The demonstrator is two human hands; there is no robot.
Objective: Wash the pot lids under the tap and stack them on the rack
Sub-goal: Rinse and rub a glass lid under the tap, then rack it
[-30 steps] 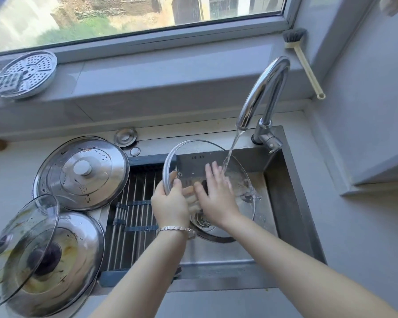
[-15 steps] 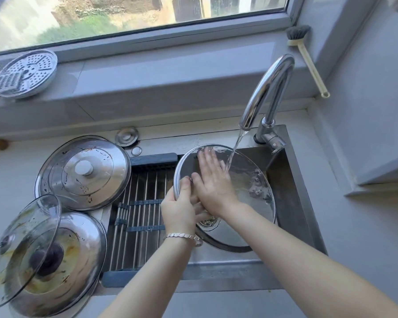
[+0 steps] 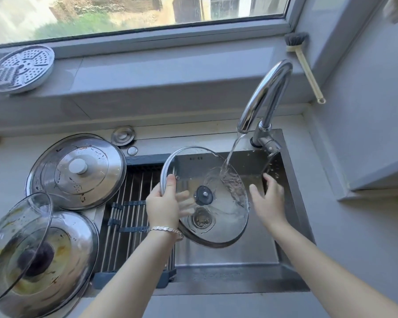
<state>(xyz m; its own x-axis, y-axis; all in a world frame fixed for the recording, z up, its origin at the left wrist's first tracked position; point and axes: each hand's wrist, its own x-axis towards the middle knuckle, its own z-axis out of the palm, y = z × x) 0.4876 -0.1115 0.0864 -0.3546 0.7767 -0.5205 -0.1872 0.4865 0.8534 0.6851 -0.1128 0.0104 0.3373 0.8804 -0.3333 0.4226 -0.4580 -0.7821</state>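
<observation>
On the far left a greasy glass lid [image 3: 19, 230] stands tilted on its edge, leaning over a smeared steel lid [image 3: 78, 244] that lies flat on the counter. Just behind them lies a larger steel lid with a pale knob [image 3: 78, 171], its right edge reaching over the rack [image 3: 133, 184], a row of thin metal bars laid across the left part of the sink [image 3: 225, 258]. A round perforated plate [image 3: 23, 67] rests on the windowsill above. The left hand [image 3: 163, 207], with a bracelet [image 3: 166, 229] at the wrist, grips a clear glass lid [image 3: 203, 195] by its left rim, thumb over the metal edge on the near face and fingers showing through the glass from behind. This lid is held tilted above the sink basin, right of the rack, with the drain [image 3: 202, 220] visible through it. Water [image 3: 230, 157] runs from the curved tap [image 3: 267, 95] onto the lid's upper right part and spreads down the glass. The right hand [image 3: 268, 200] is just right of the lid's rim and apart from it, fingers spread and relaxed, holding nothing. A brush [image 3: 306, 65] leans in the window corner at far right.
</observation>
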